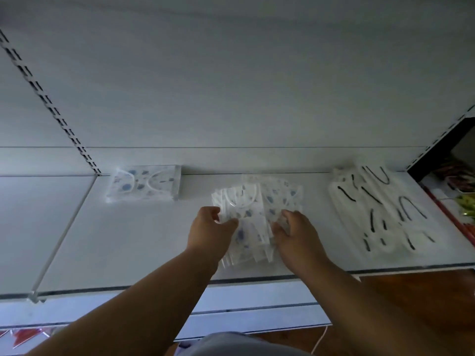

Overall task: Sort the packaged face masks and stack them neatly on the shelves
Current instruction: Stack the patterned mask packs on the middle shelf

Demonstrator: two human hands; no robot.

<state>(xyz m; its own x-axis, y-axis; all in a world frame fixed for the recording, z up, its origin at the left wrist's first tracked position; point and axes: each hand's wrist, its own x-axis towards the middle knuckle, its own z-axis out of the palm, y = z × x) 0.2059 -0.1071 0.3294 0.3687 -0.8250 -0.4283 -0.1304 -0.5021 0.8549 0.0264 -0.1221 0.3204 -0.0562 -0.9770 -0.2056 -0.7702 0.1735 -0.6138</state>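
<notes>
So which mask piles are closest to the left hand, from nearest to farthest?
Seen from the head camera, starting at the left hand:
1. The loose blue-spotted packs, in the middle of the shelf; both hands grip them.
2. The neat blue-spotted stack, back left by the wall.
3. The black-strap packs, far right, beyond the right hand.

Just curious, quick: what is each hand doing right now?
Left hand: grips the middle pile of spotted masks.
Right hand: grips the same pile.
</notes>
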